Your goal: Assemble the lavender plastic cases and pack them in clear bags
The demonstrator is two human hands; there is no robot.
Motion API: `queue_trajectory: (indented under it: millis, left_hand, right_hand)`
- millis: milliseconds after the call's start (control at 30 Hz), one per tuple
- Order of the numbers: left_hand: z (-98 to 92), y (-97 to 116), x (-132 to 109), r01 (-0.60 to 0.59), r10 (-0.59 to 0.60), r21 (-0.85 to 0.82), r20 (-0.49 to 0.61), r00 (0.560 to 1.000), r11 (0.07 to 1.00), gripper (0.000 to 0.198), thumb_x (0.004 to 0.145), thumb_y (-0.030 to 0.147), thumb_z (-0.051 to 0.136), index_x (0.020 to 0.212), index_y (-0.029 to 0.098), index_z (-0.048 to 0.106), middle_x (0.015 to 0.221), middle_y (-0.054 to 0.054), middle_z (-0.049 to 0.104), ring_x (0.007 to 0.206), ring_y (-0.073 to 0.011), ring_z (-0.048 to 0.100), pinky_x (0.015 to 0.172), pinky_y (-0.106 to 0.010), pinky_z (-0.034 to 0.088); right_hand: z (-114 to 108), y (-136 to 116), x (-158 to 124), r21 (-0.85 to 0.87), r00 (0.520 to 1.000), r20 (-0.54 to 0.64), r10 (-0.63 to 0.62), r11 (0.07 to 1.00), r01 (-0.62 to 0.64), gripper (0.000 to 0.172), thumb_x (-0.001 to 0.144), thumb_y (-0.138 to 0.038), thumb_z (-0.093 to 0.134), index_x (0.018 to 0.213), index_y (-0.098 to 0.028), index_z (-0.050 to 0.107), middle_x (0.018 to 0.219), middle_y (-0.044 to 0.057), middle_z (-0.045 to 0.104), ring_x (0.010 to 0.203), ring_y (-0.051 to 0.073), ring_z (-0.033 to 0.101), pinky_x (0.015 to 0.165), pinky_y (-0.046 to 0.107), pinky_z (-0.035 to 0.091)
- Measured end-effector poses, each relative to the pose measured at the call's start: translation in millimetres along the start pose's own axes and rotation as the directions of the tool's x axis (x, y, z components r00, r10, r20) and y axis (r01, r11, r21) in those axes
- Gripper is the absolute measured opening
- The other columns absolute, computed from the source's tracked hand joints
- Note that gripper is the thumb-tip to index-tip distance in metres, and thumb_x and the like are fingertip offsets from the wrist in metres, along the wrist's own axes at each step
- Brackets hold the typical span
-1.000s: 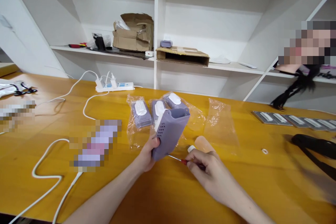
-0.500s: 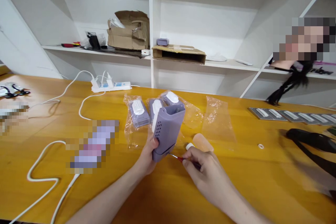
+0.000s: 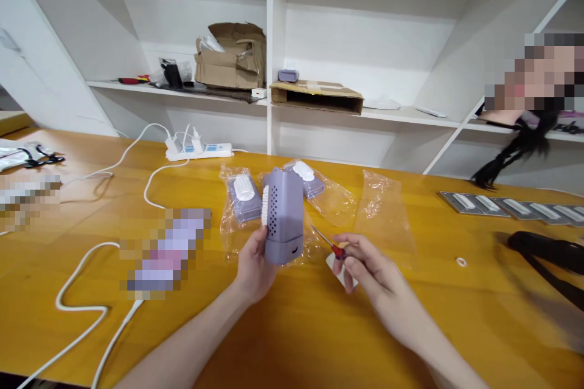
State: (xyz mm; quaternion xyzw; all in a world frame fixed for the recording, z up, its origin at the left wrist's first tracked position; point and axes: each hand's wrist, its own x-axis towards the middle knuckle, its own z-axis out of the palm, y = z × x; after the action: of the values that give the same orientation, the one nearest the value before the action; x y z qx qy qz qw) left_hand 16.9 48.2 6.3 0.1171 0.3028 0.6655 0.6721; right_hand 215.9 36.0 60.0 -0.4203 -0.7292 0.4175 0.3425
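My left hand (image 3: 256, 267) is wrapped round the lower end of a purple plastic device (image 3: 287, 206). It is held upright above the table, with rows of small holes on its side, white ridges along its left edge and a small dark slot near the bottom. To its right, my right hand (image 3: 371, 270) grips a small screwdriver (image 3: 337, 250) with a red handle. The thin metal tip points up and left, apart from the device. Partly hidden behind the right fingers, a pale flat piece (image 3: 336, 273) lies on the table.
Behind the device are similar purple devices in clear bags (image 3: 246, 197) and a flat plastic bag (image 3: 383, 206). A blurred phone (image 3: 171, 249) on a white cable lies left, a power strip (image 3: 201, 151) behind. At right are a white ring (image 3: 461, 262), grey plates (image 3: 474, 203) and a person (image 3: 538, 82).
The screwdriver tip has come away from the device's lower end as my right hand moved right. My left hand has turned the device so its perforated side and slot face me.
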Motion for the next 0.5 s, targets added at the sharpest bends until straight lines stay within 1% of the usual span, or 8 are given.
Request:
queue_trajectory:
  millis: [100,167,200,267,300,333,400,500]
  left_hand:
    - [-0.3,-6,-4,-0.011,0.002,0.124,0.074,0.997,0.992,0.037,0.056,0.038,0.079,0.084,0.017,0.068,0.090,-0.004,0.071,0.091,-0.0252,0.063,0.079,-0.034,0.049]
    - [1.3,-12,-9,-0.030,0.004,0.214,0.119,0.993,0.976,0.043,0.049,0.041,0.083,0.082,0.016,0.069,0.087,-0.005,0.071,0.083,-0.0230,0.063,0.072,-0.031,0.049]
    - [2.8,-14,-12,-0.040,0.006,0.249,0.136,0.991,0.968,0.044,0.048,0.043,0.084,0.080,0.016,0.069,0.085,-0.005,0.070,0.079,-0.0217,0.063,0.070,-0.030,0.049]
    - [6.3,-18,-17,-0.060,0.005,0.305,0.178,0.984,0.951,0.046,0.050,0.048,0.082,0.080,0.015,0.069,0.081,-0.005,0.070,0.074,-0.0205,0.062,0.068,-0.030,0.049]
    - [7.8,-18,-18,-0.070,0.002,0.325,0.203,0.979,0.943,0.047,0.052,0.050,0.081,0.082,0.015,0.069,0.081,-0.006,0.070,0.075,-0.0209,0.062,0.070,-0.032,0.049]
    - [8.8,-18,-19,-0.077,-0.002,0.338,0.227,0.974,0.938,0.048,0.054,0.050,0.079,0.084,0.015,0.069,0.084,-0.007,0.070,0.078,-0.0220,0.062,0.074,-0.033,0.048]
    - [9.0,-15,-19,-0.084,-0.004,0.333,0.257,0.966,0.939,0.046,0.057,0.048,0.078,0.090,0.016,0.069,0.092,-0.008,0.071,0.087,-0.0242,0.062,0.081,-0.035,0.047]
    - [6.0,-12,-15,-0.106,0.019,0.292,0.285,0.958,0.951,0.040,0.060,0.033,0.078,0.096,0.020,0.068,0.100,-0.005,0.070,0.097,-0.0235,0.060,0.087,-0.034,0.044]
  right_hand:
    - [21,13,5,0.141,0.995,-0.102,-0.018,0.989,0.033,0.020,0.091,-0.035,0.039,0.095,-0.020,0.051,0.068,-0.002,0.048,0.056,0.011,0.045,0.051,0.024,0.039]
    - [39,19,5,0.197,0.982,-0.187,-0.016,0.979,0.053,0.016,0.084,-0.035,0.050,0.092,-0.021,0.050,0.071,-0.003,0.047,0.058,0.010,0.044,0.052,0.022,0.039]
    - [47,21,4,0.219,0.976,-0.218,0.000,0.975,0.049,0.023,0.077,-0.032,0.060,0.093,-0.022,0.048,0.074,-0.003,0.048,0.060,0.010,0.045,0.053,0.022,0.040]
    - [58,22,2,0.248,0.963,-0.259,0.070,0.969,-0.004,0.046,0.062,-0.025,0.073,0.099,-0.024,0.046,0.077,-0.004,0.051,0.061,0.010,0.046,0.053,0.022,0.040]
    - [61,21,2,0.255,0.957,-0.272,0.105,0.966,-0.033,0.053,0.058,-0.022,0.075,0.101,-0.024,0.045,0.076,-0.004,0.053,0.060,0.010,0.047,0.052,0.022,0.040]
    - [62,20,3,0.254,0.951,-0.279,0.129,0.966,-0.057,0.054,0.057,-0.022,0.074,0.103,-0.024,0.046,0.074,-0.004,0.053,0.059,0.010,0.046,0.051,0.022,0.039]
    - [58,17,6,0.236,0.948,-0.293,0.127,0.970,-0.057,0.044,0.061,-0.023,0.071,0.100,-0.022,0.051,0.067,-0.005,0.051,0.054,0.010,0.043,0.048,0.022,0.036]
    - [49,15,11,0.264,0.945,-0.321,0.070,0.964,0.018,0.023,0.066,-0.025,0.067,0.087,-0.019,0.058,0.062,-0.005,0.049,0.049,0.008,0.039,0.044,0.021,0.032]
